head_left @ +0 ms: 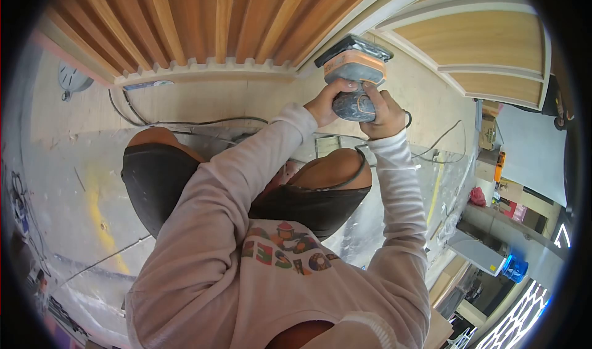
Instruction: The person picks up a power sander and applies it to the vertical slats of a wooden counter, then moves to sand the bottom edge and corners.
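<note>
Power sander (354,70), one: far centre, pad turned away, beside a pale frame edge (369,11); contact unclear. Left hand (323,105): fingers closed on the tool's left side. Right hand (385,116): fingers closed on its right. Slatted wood panel (191,16): far left. Apparent stage: sander positioning. Any shift calls for a steady, level two-handed grip.

Far, left to centre: slatted panel (223,22) | far right: framed panel (493,41) | before you: sander (356,70) between your left hand (332,101) and right hand (386,113) | nearer than slatted panel: cable (209,123) | right: water bottle (515,267) on dispenser (478,252)
</note>
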### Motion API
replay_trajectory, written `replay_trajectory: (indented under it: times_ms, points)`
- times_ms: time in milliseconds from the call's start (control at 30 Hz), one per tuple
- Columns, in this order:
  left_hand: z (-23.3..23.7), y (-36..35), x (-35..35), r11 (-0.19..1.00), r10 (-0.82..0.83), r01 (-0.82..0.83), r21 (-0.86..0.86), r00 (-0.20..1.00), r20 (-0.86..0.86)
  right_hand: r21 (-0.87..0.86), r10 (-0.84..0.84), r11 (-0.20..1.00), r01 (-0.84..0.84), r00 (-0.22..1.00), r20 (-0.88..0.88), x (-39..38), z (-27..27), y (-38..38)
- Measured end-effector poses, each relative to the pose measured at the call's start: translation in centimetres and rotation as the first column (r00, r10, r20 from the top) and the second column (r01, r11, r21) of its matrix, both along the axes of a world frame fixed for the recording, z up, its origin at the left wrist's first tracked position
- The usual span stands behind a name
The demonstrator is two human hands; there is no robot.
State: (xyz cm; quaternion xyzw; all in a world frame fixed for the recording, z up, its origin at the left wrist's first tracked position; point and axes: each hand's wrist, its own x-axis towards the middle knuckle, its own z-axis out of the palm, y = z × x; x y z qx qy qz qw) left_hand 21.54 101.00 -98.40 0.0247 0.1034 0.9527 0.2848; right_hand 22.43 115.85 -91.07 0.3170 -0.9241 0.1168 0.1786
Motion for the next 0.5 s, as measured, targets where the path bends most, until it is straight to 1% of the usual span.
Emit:
replay_trajectory:
  times_ms: [33,100,233,300,433,500]
  points:
    - [-0.5,0.1,0.1,1.0,0.002,-0.002,-0.004,1.0,0.005,-0.004,0.002,1.0,-0.002,1.0,0.005,0.1,-0.5,0.1]
    - [-1.5,0.0,0.5,1.0,0.028,-0.028,-0.006,0.999,0.032,0.055,-0.025,0.998,0.024,1.0,0.015,0.5,-1.5,0.0]
    - [-3.3,-0.2,0.9,1.0,0.019,-0.019,-0.009,0.997,0.08,0.067,-0.022,0.998,0.019,0.998,0.052,1.0,-3.7,0.3]
    - [-4.4,-0.5,1.4,1.0,-0.002,0.004,-0.015,0.992,0.13,0.119,-0.07,0.991,0.057,0.992,0.108,1.4,-5.0,0.3]
    - [-6.2,-0.5,1.8,1.0,0.013,-0.009,-0.027,0.987,0.161,0.153,-0.094,0.986,0.07,0.984,0.15,1.8,-7.3,0.6]
    - [-6.9,-0.5,2.0,1.0,0.003,0.0,-0.014,0.978,0.207,0.225,-0.109,0.972,0.063,0.974,0.197,1.9,-8.0,0.8]
